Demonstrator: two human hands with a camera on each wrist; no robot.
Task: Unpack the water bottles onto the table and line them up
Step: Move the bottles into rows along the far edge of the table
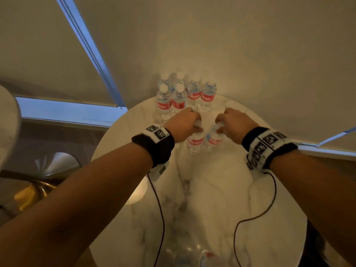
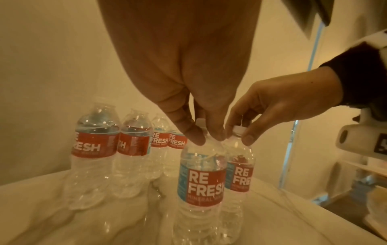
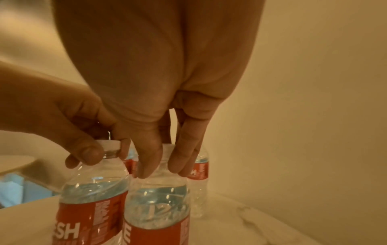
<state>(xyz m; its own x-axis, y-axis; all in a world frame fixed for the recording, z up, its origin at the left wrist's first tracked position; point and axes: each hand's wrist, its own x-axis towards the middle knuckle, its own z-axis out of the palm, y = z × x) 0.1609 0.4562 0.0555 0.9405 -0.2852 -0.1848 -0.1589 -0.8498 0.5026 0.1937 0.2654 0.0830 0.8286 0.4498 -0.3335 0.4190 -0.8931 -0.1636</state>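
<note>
From the head camera, the left hand (image 1: 183, 124) and right hand (image 1: 234, 123) each pinch the top of a water bottle standing on the round marble table (image 1: 212, 189). The left bottle (image 1: 195, 141) and right bottle (image 1: 213, 139) stand side by side. More bottles (image 1: 185, 93) stand grouped at the far edge by the wall. The left wrist camera shows the "REFRESH" label (image 2: 202, 185) that the head camera blurs. The right wrist camera shows fingertips (image 3: 146, 167) around the cap.
</note>
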